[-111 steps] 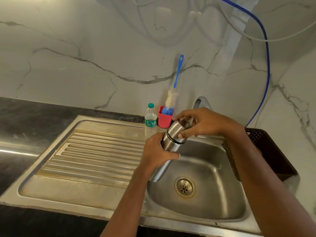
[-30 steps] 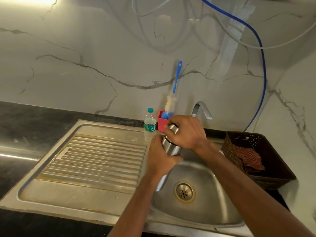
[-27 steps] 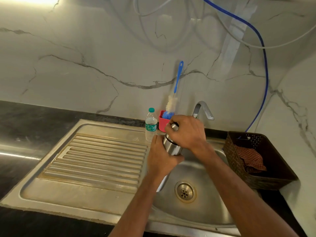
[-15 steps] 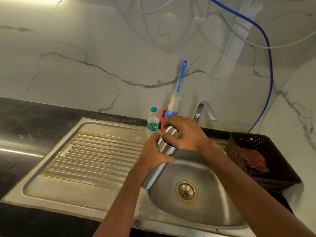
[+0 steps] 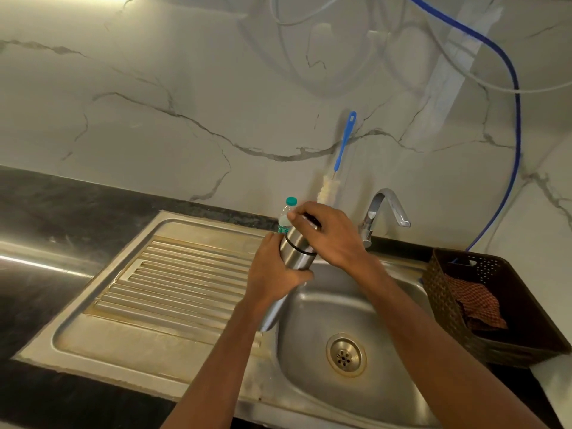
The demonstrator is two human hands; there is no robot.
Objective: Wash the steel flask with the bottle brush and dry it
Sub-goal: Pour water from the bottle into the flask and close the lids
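The steel flask (image 5: 296, 253) is tilted over the left rim of the sink basin (image 5: 356, 308), top end pointing up and away. My left hand (image 5: 274, 274) grips its body around the middle. My right hand (image 5: 328, 235) is curled over the flask's cap at the top end, hiding it. The bottle brush (image 5: 342, 150), with a blue handle and white bristles, stands upright against the wall behind my hands; its lower end is hidden by my right hand.
A small water bottle (image 5: 286, 213) with a teal cap stands behind the flask. The tap (image 5: 383, 209) arches over the basin's back edge. A dark basket (image 5: 526, 305) holding a checked cloth (image 5: 476, 305) sits right of the sink. The ribbed drainboard (image 5: 173, 280) lies left.
The flask and both hands have shifted slightly left and up; my right hand has turned on the cap, and the red cup behind is now hidden.
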